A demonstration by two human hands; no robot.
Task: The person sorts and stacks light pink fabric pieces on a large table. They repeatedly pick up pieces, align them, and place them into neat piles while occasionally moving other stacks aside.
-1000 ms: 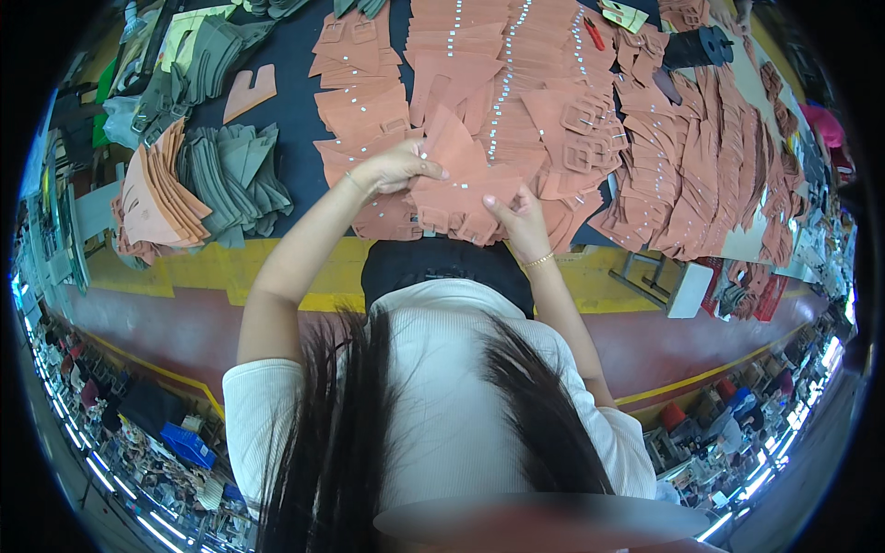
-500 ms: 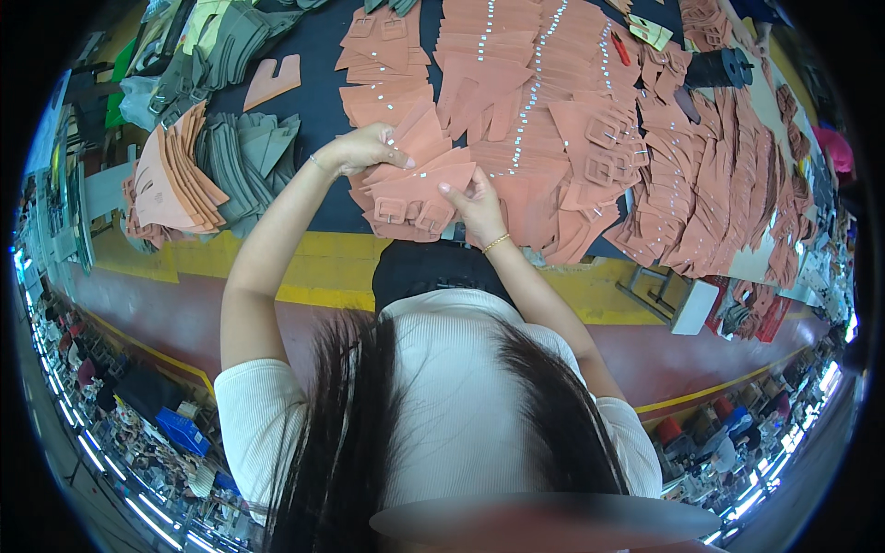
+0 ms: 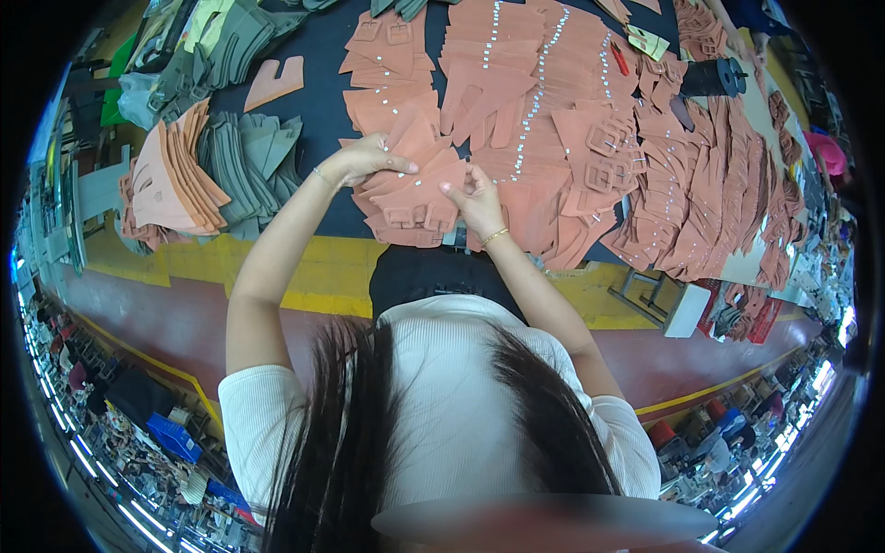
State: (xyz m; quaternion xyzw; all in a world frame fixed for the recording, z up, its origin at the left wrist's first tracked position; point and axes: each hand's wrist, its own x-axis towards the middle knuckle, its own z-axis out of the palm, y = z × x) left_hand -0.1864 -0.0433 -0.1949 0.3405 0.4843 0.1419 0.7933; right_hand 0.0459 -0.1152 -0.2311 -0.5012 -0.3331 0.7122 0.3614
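A blue crate (image 3: 173, 437), apparently, sits lower left.

Desk (image 3: 318, 97) bright, evenly lit, soft shadows only. Tube lights (image 3: 144, 528) along lower rim clip to white. Mild sheen on floor (image 3: 184, 318). Heavy fisheye bend toward edges, black corners, rim detail mushy. Oval smear (image 3: 544, 523) bottom centre, out of focus.

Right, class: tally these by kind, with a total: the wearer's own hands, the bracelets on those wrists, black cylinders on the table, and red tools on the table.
Hands: 2, left hand and right hand
Bracelets: 2, left and right
Black cylinder: 1
Red tool: 1
Total: 6
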